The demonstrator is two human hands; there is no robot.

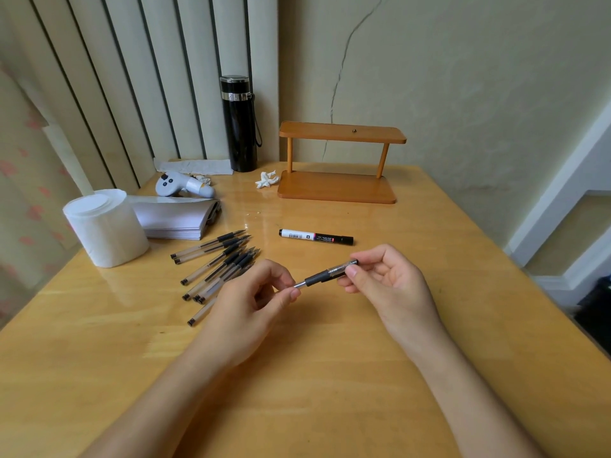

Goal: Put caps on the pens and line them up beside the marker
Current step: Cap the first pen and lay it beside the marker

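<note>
A clear pen with a black grip (322, 276) is held over the table between both hands. My right hand (386, 282) pinches its rear end. My left hand (251, 299) has its thumb and fingers at the metal tip; whether it holds a cap is hidden. A black and white marker (315, 236) lies flat on the table just beyond the hands. Several uncapped clear pens (216, 264) lie in a loose pile to the left, partly hidden by my left hand. No loose caps are visible.
A white tissue roll (104, 226) and a paper stack (175, 218) stand at the left. A grey controller (183, 186), a black flask (240, 125), a crumpled tissue (267, 180) and a small wooden shelf (340, 166) line the back. The wooden table (330, 375) edge runs along the right.
</note>
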